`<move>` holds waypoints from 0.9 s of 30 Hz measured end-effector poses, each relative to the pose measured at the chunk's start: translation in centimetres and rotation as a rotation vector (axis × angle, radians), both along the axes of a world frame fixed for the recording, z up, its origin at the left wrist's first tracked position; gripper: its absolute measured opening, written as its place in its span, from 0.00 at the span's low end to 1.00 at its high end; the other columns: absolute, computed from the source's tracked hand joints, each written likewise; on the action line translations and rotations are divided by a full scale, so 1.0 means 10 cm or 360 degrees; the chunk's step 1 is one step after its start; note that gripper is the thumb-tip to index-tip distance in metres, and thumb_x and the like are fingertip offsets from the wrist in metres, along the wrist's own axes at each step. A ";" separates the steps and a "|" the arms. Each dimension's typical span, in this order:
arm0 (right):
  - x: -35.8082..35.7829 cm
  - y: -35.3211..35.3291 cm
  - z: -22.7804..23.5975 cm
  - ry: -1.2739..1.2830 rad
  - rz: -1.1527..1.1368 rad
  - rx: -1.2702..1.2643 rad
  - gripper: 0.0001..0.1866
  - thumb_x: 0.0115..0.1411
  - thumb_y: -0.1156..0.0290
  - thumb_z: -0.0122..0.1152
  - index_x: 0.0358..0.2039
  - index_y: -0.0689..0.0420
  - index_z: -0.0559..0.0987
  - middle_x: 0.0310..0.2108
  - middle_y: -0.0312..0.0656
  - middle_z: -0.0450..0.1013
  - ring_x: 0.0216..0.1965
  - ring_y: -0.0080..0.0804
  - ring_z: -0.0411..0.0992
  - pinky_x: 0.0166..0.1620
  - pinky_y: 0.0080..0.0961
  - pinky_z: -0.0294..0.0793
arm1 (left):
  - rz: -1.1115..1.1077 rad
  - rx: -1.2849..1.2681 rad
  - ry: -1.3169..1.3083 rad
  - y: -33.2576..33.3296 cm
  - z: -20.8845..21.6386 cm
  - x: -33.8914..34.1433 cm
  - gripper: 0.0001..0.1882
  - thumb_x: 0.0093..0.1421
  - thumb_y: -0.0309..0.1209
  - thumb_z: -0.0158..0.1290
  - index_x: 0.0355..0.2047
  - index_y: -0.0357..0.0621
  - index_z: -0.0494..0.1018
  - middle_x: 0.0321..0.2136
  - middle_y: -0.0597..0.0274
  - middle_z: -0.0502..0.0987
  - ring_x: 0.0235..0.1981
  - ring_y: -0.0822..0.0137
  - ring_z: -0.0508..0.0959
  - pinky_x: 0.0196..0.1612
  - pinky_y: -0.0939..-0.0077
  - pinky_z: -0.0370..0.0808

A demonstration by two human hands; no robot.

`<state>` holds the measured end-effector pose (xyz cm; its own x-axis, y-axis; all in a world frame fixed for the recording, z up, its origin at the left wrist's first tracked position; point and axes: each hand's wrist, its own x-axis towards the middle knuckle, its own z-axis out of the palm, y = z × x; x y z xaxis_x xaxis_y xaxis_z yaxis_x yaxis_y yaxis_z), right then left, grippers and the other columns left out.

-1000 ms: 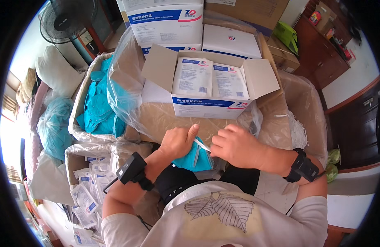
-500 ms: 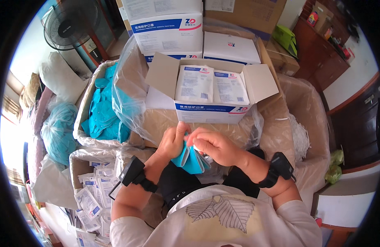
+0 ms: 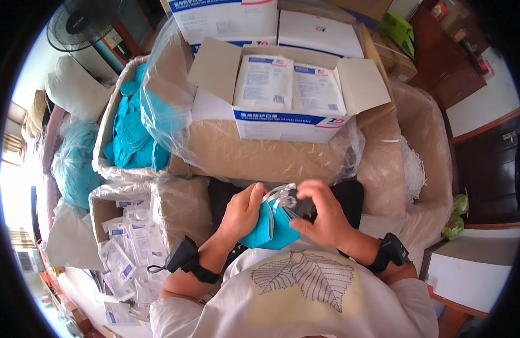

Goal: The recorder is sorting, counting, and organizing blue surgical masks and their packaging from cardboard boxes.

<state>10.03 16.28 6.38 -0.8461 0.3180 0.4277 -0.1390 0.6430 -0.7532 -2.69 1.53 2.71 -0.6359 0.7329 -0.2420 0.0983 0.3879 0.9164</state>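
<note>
My left hand [image 3: 242, 210] is closed on the side of a folded blue face mask [image 3: 274, 228], held in front of my body. White straps [image 3: 281, 195] bunch at the mask's top edge between my hands. Just right of the mask, my right hand [image 3: 326, 218] has thumb and forefinger spread apart. Its thumb tip is near the mask's edge; I cannot tell whether they touch. Beyond my hands stands an open white carton [image 3: 288, 128] holding two rows of white packets [image 3: 264, 81].
Left, a plastic-lined box [image 3: 99, 146] holds blue masks [image 3: 133, 138]; a nearer one [image 3: 105, 205] holds flat packets [image 3: 137, 242]. Blue pieces fill a clear bag [image 3: 76, 163]. White cartons [image 3: 226, 22] are stacked behind. A large lined box [image 3: 434, 129] with white strands [image 3: 413, 172] stands right.
My view has tipped downward, so the cartons sit higher in it. My right hand has gone from pinching at the mask's top to spread fingers on its right. My left hand keeps the mask.
</note>
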 end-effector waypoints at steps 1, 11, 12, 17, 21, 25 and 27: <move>0.13 -0.02 0.00 -0.0351 0.0150 0.0086 0.20 0.49 0.54 0.57 0.33 0.58 0.69 0.33 0.42 0.67 0.36 0.41 0.68 0.36 0.30 0.68 | 0.0051 -0.0019 -0.0027 -0.05 -0.03 0.07 0.23 0.62 0.44 0.33 0.30 0.37 0.69 0.22 0.47 0.71 0.27 0.53 0.72 0.33 0.69 0.68; 0.31 -0.13 -0.52 -0.0844 0.0416 -0.0538 0.24 0.57 0.54 0.48 0.41 0.66 0.65 0.38 0.51 0.67 0.41 0.43 0.68 0.43 0.30 0.66 | 0.0175 -0.0147 -0.0063 -0.18 -0.25 0.27 0.24 0.63 0.45 0.31 0.31 0.39 0.69 0.21 0.51 0.71 0.24 0.56 0.71 0.31 0.70 0.67; 0.31 -0.14 -0.52 -0.0844 0.0417 -0.0543 0.24 0.57 0.54 0.48 0.41 0.66 0.65 0.38 0.51 0.67 0.41 0.43 0.68 0.43 0.30 0.66 | 0.0175 -0.0153 -0.0064 -0.17 -0.26 0.27 0.24 0.63 0.45 0.31 0.31 0.39 0.69 0.21 0.51 0.71 0.24 0.56 0.71 0.31 0.70 0.67; 0.27 -0.29 -0.41 -0.1147 0.0379 -0.0646 0.23 0.57 0.58 0.47 0.43 0.64 0.61 0.33 0.57 0.69 0.36 0.51 0.69 0.38 0.36 0.68 | 0.0042 -0.0384 0.0089 -0.10 -0.14 0.32 0.23 0.62 0.47 0.30 0.33 0.42 0.68 0.26 0.48 0.72 0.31 0.48 0.72 0.33 0.64 0.67; 0.22 -0.41 -0.49 -0.1080 0.0238 -0.0544 0.19 0.58 0.61 0.46 0.43 0.63 0.61 0.30 0.59 0.69 0.32 0.54 0.69 0.34 0.40 0.67 | 0.0093 -0.0323 0.0281 -0.03 -0.22 0.41 0.20 0.62 0.43 0.31 0.35 0.43 0.68 0.29 0.51 0.71 0.33 0.50 0.71 0.35 0.62 0.66; 0.17 -0.44 -0.64 -0.0902 0.0214 -0.0730 0.15 0.59 0.65 0.44 0.42 0.60 0.60 0.29 0.57 0.69 0.31 0.54 0.69 0.32 0.41 0.66 | 0.0118 -0.0229 0.0407 -0.01 -0.30 0.39 0.19 0.63 0.41 0.31 0.38 0.41 0.68 0.32 0.52 0.71 0.36 0.52 0.70 0.40 0.64 0.65; 0.17 -0.43 -0.69 -0.0873 0.0217 -0.0792 0.14 0.59 0.66 0.43 0.42 0.60 0.60 0.29 0.57 0.69 0.31 0.54 0.69 0.32 0.40 0.66 | 0.0099 -0.0221 0.0401 -0.03 -0.45 0.39 0.20 0.63 0.41 0.31 0.39 0.40 0.67 0.34 0.51 0.71 0.38 0.53 0.70 0.42 0.65 0.65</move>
<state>11.76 11.94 -0.49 -0.9421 0.2408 -0.2333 0.2857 0.2125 -0.9345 1.24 1.19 -1.83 -0.7313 0.6615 -0.1660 0.2880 0.5202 0.8041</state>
